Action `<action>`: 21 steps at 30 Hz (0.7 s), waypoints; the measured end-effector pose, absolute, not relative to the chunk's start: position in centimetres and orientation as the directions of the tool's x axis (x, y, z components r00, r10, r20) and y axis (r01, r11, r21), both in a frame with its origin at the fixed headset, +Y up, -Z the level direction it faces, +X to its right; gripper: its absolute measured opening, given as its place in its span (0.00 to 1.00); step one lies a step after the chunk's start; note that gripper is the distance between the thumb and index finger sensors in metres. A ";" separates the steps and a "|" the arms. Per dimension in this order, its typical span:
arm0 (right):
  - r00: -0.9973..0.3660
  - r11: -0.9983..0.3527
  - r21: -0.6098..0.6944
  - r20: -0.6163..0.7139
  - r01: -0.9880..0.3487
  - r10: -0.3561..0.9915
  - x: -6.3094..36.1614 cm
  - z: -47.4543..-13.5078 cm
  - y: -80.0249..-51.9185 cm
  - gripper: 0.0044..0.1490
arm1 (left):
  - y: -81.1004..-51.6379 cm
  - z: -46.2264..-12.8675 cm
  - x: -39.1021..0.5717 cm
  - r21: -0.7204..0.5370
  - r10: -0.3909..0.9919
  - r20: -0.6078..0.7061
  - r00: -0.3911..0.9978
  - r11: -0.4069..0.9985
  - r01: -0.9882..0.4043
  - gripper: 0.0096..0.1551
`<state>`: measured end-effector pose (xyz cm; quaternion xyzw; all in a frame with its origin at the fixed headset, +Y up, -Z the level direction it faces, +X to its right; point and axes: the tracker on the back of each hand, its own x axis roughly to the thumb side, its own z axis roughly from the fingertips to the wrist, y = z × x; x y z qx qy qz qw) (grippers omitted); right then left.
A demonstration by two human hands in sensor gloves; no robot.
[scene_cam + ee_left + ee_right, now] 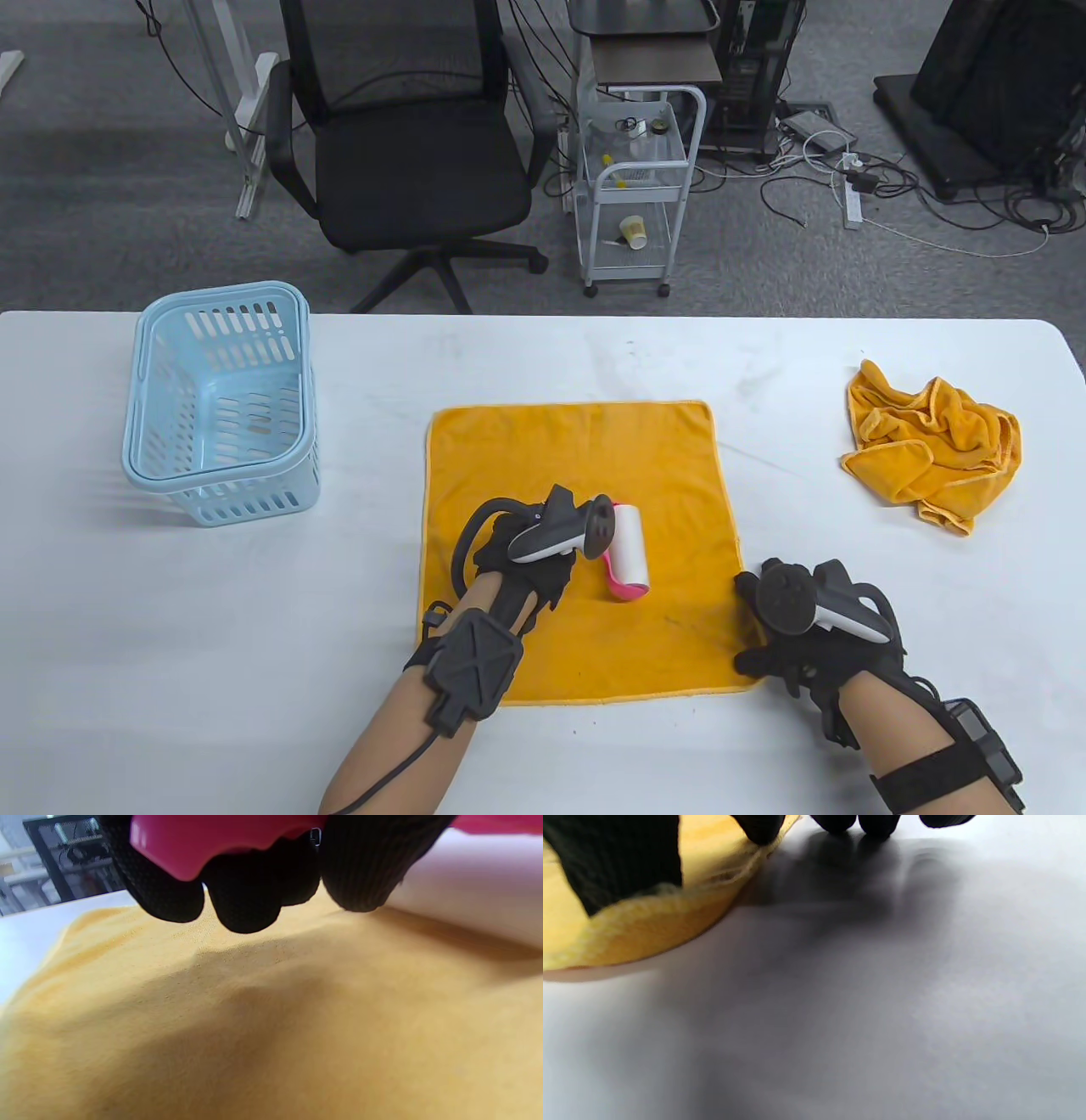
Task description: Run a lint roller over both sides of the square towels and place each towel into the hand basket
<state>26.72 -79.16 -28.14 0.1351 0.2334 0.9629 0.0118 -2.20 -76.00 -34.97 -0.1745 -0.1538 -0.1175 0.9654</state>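
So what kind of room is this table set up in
Most likely an office or lab workspace: beyond the white table stand a black office chair and a small white cart, with a power strip and loose cables on grey carpet.

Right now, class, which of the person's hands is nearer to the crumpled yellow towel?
The right. The right hand rests at the flat towel's right corner, below-left of the crumpled towel. The left hand grips the lint roller mid-towel, farther away.
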 end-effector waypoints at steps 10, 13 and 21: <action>-0.964 -0.891 0.452 0.254 0.046 0.080 26.7 -28.1 -79.2 0.63 | -73.8 -33.7 -11.0 -0.248 -0.594 0.158 0.789 0.750 0.613 0.26; -0.964 -0.890 0.453 0.254 0.048 0.077 26.7 -28.2 -79.2 0.63 | -73.3 -33.2 -13.2 -0.273 -0.678 0.119 0.726 0.681 0.680 0.25; -0.964 -0.890 0.453 0.255 0.048 0.077 26.7 -28.2 -79.2 0.64 | -72.3 -32.2 -10.1 -0.348 -0.215 0.206 0.955 0.895 0.277 0.33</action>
